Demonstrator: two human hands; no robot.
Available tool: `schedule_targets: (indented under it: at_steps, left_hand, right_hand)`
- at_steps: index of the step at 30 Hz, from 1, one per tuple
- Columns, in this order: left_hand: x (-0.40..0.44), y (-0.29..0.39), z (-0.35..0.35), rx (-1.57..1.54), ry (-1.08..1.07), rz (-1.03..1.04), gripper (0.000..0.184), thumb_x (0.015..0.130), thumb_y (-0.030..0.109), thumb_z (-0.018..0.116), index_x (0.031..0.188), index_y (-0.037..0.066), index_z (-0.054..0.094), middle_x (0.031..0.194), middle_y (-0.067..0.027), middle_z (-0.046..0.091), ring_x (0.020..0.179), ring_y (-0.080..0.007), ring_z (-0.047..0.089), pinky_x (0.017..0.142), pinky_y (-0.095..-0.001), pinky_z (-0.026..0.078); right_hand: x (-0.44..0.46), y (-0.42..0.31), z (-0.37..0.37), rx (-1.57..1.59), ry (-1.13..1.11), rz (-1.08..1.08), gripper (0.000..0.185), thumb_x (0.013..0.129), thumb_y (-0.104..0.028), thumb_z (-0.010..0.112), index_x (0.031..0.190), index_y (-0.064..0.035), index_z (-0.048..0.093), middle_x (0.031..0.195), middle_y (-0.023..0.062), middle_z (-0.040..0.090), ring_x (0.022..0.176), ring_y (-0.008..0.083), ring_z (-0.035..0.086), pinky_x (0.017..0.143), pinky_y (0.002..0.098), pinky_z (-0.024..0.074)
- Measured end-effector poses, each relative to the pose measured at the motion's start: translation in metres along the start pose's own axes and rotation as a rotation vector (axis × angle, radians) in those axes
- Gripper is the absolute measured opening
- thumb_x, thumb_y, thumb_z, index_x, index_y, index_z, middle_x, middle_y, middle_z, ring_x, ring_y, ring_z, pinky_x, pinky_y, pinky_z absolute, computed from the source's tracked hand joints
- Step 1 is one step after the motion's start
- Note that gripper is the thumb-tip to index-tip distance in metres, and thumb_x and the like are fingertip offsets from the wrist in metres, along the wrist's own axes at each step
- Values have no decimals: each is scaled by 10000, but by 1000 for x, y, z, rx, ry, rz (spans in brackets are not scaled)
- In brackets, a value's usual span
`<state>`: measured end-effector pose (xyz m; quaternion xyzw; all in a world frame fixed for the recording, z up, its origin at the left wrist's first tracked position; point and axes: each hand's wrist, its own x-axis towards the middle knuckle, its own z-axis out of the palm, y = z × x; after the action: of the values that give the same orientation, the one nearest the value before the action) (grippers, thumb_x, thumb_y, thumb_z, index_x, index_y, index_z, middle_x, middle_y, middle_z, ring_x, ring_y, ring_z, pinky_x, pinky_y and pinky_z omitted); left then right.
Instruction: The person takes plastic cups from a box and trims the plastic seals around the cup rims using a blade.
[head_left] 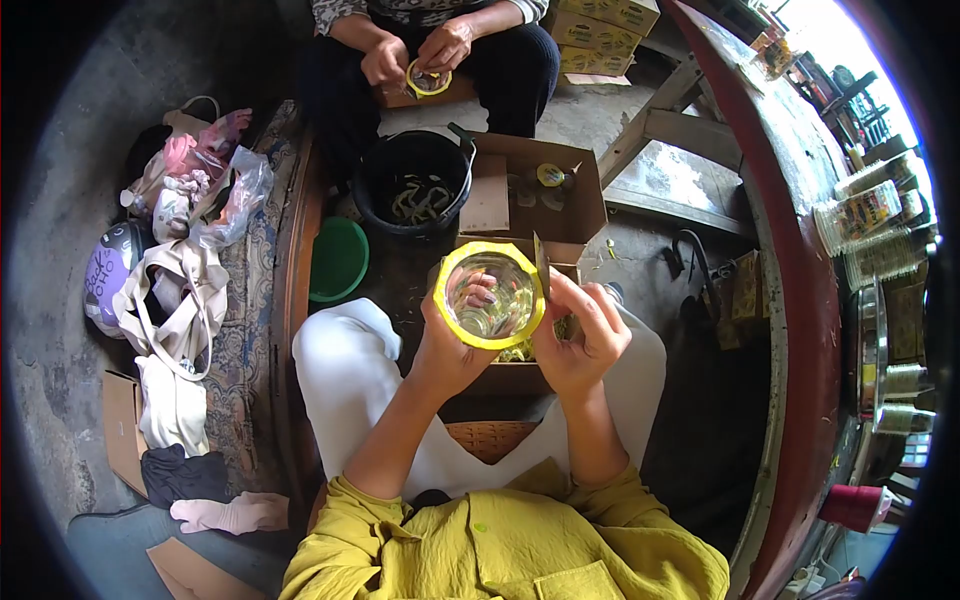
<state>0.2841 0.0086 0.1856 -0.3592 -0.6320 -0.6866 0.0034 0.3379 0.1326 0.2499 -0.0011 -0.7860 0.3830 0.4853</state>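
Observation:
My left hand (445, 345) is wrapped round a clear plastic jar (492, 297) with a bright yellow rim, its round mouth facing up at me. Against the right side of that rim stands a thin, flat, dark blade-like strip (541, 262). My right hand (583, 335) pinches the strip, fingers bent beside the jar; its exact kind I cannot make out. Below the jar, partly hidden by it and my hands, is an open cardboard box with yellow scraps (518, 352) in it.
Opposite, a person's hands (418, 58) work on another yellow-rimmed jar (429, 80). Between us are a black bucket (365, 190) with scraps, a cardboard box (585, 205) and a green basin (338, 262). A red-edged table (800, 300) runs along the right; bags (180, 290) lie left.

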Motion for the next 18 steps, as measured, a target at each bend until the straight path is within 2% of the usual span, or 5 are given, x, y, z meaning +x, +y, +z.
schedule_targets:
  at_steps: [3,6,12,15,18]
  left_hand:
    - [0,-2,-3,15,-54,15,823,695,29,684,1295,68,122,1150,-155,404,958,-191,500,816,-303,433]
    - [1,2,-5,-47,-55,-54,779,705,103,718,1234,-5,156,1126,-190,430,941,-203,509,809,-320,440]
    - [3,3,-11,62,-152,-33,768,715,112,710,1233,-13,156,1117,-170,435,944,-191,506,819,-311,437]
    - [2,6,-9,-22,-162,-70,766,716,79,697,1251,7,154,1111,-148,433,942,-169,498,826,-291,428]
    - [3,8,-7,-264,-146,-210,774,719,30,670,1282,36,139,1110,-133,428,941,-149,488,835,-270,417]
  right_hand:
    - [2,-1,-1,0,-3,7,343,607,93,634,941,16,639,629,77,573,506,112,534,483,202,463]
    - [1,0,-2,11,-13,15,333,613,88,634,938,18,638,635,80,575,514,115,546,484,202,469]
    - [2,0,-3,15,-18,13,321,623,90,635,937,19,637,643,79,576,524,115,554,487,205,474]
    - [5,1,-5,40,-44,31,312,634,89,629,938,20,635,644,75,578,529,116,560,491,207,476]
    - [4,2,-7,43,-60,64,306,642,85,622,941,21,629,646,73,580,534,116,569,495,207,478]
